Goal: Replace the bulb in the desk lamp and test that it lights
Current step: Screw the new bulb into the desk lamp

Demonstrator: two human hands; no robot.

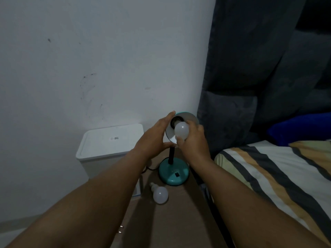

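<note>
1. Nearest the camera, two bare forearms reached forward over a brown tabletop (172, 221). A loose white frosted bulb (160, 195) lay on its side there, just in front of the teal round lamp base (173, 173).
2. The right hand (192, 140) gripped a white frosted globe bulb (181, 130), fingers curled round its far side and thumb below it. The bulb sat at the mouth of the dark socket (176, 121); whether its cap had entered the threads could not be told.
3. The left hand (154, 138) steadied the teal lamp shade with silvery inner face (192, 119). Its fingers lay nearly straight along the rim, the thumb underneath; it pressed rather than clenched.
4. Step in hand, as judged: fitting a bulb to the socket, the lying bulb probably being the removed one, though the reverse could not be excluded.
5. The next move called for keeping the cap square to the socket and turning gently while the shade was held firm, since the black thin neck (171, 154) could flex.
6. A black rocker switch (177, 174) on the base awaited the test; a plug's two metal prongs (120, 229) lay on the table, apparently unplugged.
7. Beyond stood a white lidded plastic bin (109, 142), a white wall (89, 51), and a striped bedcover (268, 167).
</note>
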